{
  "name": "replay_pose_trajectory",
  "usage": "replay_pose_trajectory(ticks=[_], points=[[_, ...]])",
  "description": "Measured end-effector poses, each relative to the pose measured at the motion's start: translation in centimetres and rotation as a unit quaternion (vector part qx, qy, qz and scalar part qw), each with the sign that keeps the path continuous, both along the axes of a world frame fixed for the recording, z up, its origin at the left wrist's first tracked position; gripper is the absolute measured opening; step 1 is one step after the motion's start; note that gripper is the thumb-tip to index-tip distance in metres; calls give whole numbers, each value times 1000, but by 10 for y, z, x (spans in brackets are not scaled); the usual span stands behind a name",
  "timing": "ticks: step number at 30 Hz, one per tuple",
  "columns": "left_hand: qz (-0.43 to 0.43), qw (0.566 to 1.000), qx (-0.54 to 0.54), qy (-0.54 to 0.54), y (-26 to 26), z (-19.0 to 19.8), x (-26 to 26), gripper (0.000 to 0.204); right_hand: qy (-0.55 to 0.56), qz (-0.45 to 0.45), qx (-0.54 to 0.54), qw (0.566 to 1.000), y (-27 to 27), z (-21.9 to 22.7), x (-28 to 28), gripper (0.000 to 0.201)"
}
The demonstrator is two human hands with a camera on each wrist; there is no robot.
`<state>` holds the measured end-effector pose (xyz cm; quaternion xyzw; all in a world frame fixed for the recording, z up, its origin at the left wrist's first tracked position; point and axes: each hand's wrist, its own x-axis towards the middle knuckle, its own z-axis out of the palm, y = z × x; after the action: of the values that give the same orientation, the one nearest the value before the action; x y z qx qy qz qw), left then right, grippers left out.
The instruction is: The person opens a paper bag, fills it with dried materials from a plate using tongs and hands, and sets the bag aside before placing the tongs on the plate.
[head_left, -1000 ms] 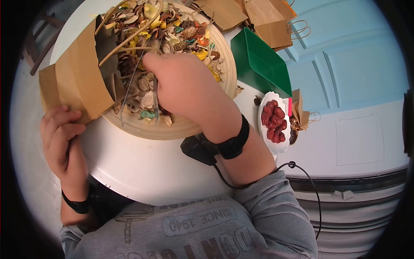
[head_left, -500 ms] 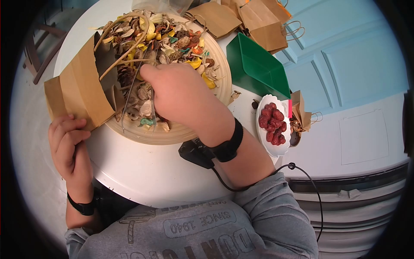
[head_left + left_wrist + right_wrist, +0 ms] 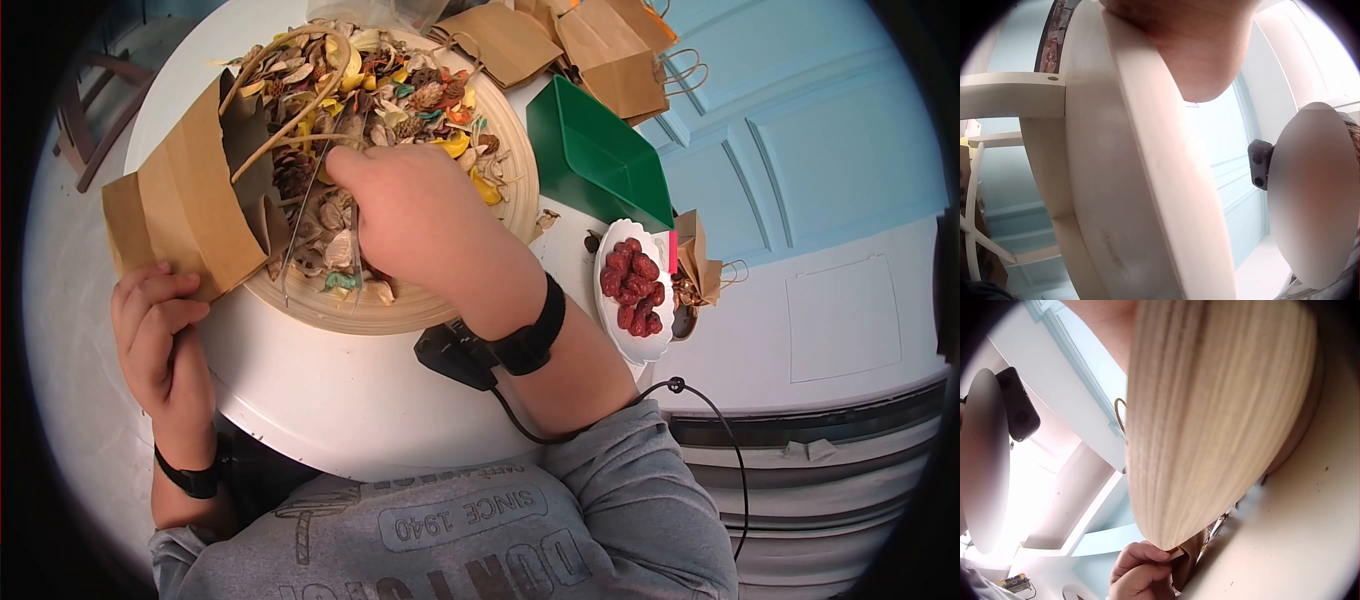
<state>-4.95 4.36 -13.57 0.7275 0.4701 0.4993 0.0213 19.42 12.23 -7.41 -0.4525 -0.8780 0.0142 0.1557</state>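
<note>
A brown paper bag [image 3: 180, 210] lies on its side at the left of a round wooden tray [image 3: 515, 195], its open mouth and twisted handles over the tray. The left hand [image 3: 155, 335] holds the bag's lower end between thumb and fingers; its fingers [image 3: 1141, 572] also show at the bag in the right wrist view. Potpourri of dried petals and pinecones [image 3: 400, 100] fills the tray. The right hand [image 3: 425, 220] grips thin tongs [image 3: 358, 250] over the potpourri near the bag's mouth, their two arms spread apart and pointing toward the body. The right hand's fingertips are mostly hidden.
A green bin [image 3: 610, 160] stands right of the tray, with a white plate [image 3: 655, 348] of red dates [image 3: 632, 285] in front of it. More paper bags [image 3: 505, 45] lie at the back. A cable [image 3: 742, 470] runs from the right wrist camera past the sleeve.
The head view has shifted slightly. Both hands, the bag and the tongs keep nearly the same places relative to the tray.
</note>
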Motion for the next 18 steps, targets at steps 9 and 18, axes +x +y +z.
replay_pose_trajectory(ticks=[9, 18], points=[[3, 1000, -3, 2, -1, 0, 0, 15, 7, 4, 7, 1000, 0, -2, 1, 12], [-1, 1000, -1, 1, 0, -2, -1, 15, 16, 11, 22, 1000, 1, -3, 1, 12]])
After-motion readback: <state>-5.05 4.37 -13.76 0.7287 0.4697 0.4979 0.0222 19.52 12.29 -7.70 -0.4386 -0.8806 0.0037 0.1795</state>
